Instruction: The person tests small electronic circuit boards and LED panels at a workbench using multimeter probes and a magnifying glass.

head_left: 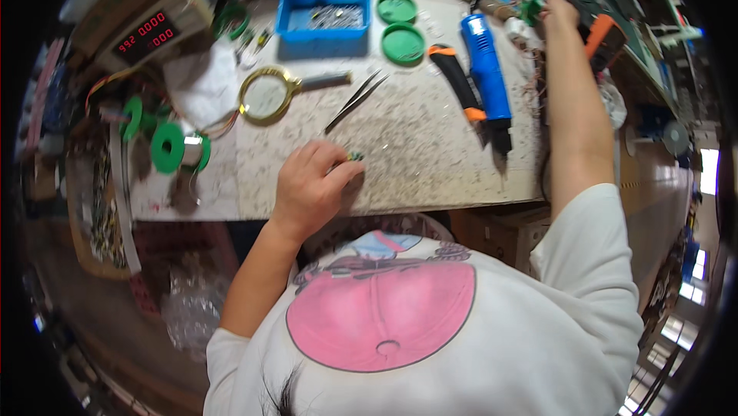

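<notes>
Part [355, 156], small and greenish, sits in the head view between the fingers of the left hand [309, 185], over the front of the tabletop [438, 174]; they look pinched on it and hide most of it. It will probably handle as light and stiff, perhaps fragile, so its edges seem the safest hold. The right hand [563, 15] reaches far right, its fingers at a green item [532, 5]; whether they grip it, I cannot tell. The tabletop is pale, speckled dark, and carries tweezers [347, 111], a magnifier [265, 96], a blue tray [323, 36] and a blue tool [486, 55]. Below left is a clear bag [192, 304]; bright windows [708, 178] show far right.
</notes>
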The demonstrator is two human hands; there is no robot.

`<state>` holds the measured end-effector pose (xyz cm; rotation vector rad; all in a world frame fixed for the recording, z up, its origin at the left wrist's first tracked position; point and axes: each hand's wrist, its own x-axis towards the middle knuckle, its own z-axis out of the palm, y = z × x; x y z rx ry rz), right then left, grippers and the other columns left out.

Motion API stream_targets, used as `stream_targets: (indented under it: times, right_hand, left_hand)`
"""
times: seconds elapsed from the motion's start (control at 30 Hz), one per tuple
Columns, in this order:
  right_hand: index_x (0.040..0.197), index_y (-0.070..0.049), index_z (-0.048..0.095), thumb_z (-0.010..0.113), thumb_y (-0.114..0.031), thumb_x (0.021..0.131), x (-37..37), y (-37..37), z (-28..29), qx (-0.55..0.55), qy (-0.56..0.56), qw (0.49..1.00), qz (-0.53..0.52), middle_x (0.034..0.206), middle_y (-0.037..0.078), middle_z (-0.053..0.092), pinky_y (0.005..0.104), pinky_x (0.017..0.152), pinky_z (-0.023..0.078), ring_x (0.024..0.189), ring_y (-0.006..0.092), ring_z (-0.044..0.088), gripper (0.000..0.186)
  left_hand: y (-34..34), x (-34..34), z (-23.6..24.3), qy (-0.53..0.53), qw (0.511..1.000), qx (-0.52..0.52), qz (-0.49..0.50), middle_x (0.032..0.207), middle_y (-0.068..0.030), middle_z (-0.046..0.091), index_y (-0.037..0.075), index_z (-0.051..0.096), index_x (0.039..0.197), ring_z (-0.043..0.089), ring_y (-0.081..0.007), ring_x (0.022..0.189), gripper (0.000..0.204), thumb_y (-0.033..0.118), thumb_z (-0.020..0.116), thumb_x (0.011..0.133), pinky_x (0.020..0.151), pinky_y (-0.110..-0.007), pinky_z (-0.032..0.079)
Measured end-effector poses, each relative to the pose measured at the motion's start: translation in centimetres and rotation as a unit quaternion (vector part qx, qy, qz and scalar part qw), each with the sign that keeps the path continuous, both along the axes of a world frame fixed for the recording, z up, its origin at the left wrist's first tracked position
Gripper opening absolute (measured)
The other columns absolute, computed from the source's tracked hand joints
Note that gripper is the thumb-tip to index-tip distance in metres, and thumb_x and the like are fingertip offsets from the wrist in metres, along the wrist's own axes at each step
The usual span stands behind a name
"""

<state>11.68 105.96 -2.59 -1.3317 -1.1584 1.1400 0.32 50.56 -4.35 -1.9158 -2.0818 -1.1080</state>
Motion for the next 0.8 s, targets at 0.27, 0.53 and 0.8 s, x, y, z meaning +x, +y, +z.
stream_targets:
  times: [0.27,0.53,0.8]
  right_hand:
    - [0.082,0.007,0.065,0.06,-0.021,0.088,-0.2,-11.3,6.5,0.276,0.096,0.956,-0.011,0.081,0.012,0.066,0.0314,0.059,0.049,0.069,0.0171,0.061,0.029]
    - [0.087,-0.001,0.062,0.057,-0.001,0.083,2.8,-33.9,4.0,0.353,-0.103,0.7,0.612,0.08,0.007,0.054,0.0255,0.056,0.039,0.066,0.0135,0.052,0.006]
    - [0.09,-0.002,0.066,0.063,0.001,0.079,3.1,-36.9,2.9,0.27,-0.198,0.757,0.561,0.075,0.007,0.06,0.0277,0.057,0.043,0.062,0.0177,0.057,0.012]
  left_hand:
    - [-0.2,-0.2,0.6,-0.05,0.999,-0.015,-0.004,0.086,-0.0057,0.058,0.011,0.064,0.095,0.059,-0.0261,0.075,0.034,0.001,0.068,0.063,0.065,-0.037,0.047]
    - [-0.3,-0.3,-0.2,-0.133,0.99,-0.041,0.034,0.089,-0.0049,0.061,0.01,0.053,0.121,0.061,-0.0223,0.078,0.058,0.006,0.074,0.067,0.07,-0.034,0.048]
    - [-0.3,-0.3,-0.6,-0.155,0.985,-0.052,0.053,0.084,-0.0017,0.062,0.012,0.05,0.127,0.061,-0.0195,0.077,0.061,0.006,0.072,0.071,0.074,-0.034,0.047]
